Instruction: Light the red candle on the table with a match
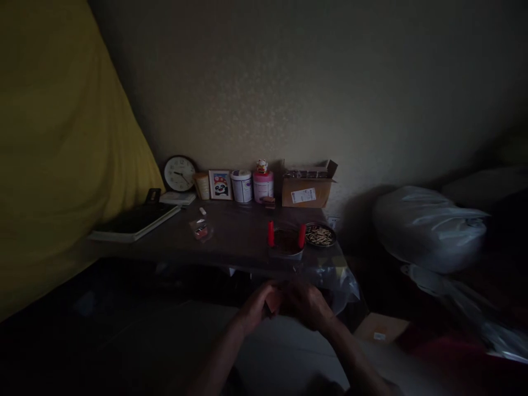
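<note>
In the dim head view my left hand is closed around a small reddish flat-sided piece, its kind too dark to tell. My right hand is right beside it, fingers curled in toward the left hand; what they hold, if anything, is hidden in shadow. Both hands are low in front of the table's near edge. Just beyond them on the table stands a container with dark contents, with one upright red stick at its left and another red stick at its right. A round dish of pale thin sticks adjoins it.
Along the wall are a clock, a framed panda picture, a white tub, a pink tub and an open cardboard box. A small plastic packet lies on the table. White bags are at right.
</note>
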### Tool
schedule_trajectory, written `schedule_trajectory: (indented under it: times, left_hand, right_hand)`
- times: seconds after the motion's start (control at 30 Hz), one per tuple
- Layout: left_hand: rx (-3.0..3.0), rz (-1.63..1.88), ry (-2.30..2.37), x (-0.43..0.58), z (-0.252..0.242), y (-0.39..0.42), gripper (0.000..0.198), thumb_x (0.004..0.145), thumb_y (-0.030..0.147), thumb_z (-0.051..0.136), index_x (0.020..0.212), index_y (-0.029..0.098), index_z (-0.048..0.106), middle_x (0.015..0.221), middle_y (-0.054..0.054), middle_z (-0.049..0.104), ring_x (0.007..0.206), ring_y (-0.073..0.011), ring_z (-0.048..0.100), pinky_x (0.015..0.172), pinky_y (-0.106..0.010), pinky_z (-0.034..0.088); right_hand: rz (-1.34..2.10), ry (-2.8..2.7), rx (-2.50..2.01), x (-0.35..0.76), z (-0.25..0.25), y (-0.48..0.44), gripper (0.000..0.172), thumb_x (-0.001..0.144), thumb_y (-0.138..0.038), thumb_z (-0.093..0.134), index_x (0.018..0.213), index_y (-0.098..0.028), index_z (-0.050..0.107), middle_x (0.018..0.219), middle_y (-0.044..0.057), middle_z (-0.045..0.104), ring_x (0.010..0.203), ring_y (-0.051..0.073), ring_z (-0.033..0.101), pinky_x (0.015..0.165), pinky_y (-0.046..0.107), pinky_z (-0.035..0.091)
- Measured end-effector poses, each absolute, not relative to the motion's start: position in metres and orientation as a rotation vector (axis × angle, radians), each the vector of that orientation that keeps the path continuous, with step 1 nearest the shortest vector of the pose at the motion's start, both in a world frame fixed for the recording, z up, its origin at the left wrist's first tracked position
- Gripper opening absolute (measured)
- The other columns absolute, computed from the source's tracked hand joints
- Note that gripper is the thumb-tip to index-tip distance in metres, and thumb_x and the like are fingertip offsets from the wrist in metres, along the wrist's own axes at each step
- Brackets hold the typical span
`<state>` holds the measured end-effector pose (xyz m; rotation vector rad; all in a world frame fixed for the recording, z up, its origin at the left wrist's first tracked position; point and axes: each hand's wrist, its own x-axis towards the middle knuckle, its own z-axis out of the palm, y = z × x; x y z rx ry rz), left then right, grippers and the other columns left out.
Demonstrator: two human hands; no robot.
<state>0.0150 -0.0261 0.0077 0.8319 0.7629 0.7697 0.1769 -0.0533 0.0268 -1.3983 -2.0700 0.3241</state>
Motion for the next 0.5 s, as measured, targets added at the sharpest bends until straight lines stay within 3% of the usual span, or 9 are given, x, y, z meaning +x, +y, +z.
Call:
schedule_trajectory:
  times: [0.3, 0.5]
  left_hand:
    - [0.832, 0.841, 0.748, 0.015, 0.012, -0.024, 0.025, 0.071, 0.030, 0.047, 0.091, 0.019, 0.058, 0.068, 0.001, 0.061, 0.041, -0.0090, 0.047, 0.040, -0.023, 0.027]
    - [0.890, 0.834, 0.725, 0.017, 0.000, -0.023, 0.030, 0.072, 0.032, 0.049, 0.096, 0.017, 0.060, 0.056, 0.002, 0.057, 0.039, -0.0102, 0.046, 0.038, -0.022, 0.024]
  right_hand:
    - [0.360, -1.966, -1.276, 0.182, 0.025, -0.049, 0.019, 0.081, -0.012, 0.048, 0.088, -0.019, 0.063, 0.088, 0.005, 0.064, 0.081, 0.018, 0.060, 0.072, 0.029, 0.048]
    - [0.396, -1.995, -1.230, 0.175, 0.032, -0.056, 0.021, 0.084, -0.014, 0.047, 0.091, -0.022, 0.065, 0.092, 0.005, 0.062, 0.081, 0.016, 0.059, 0.074, 0.028, 0.047]
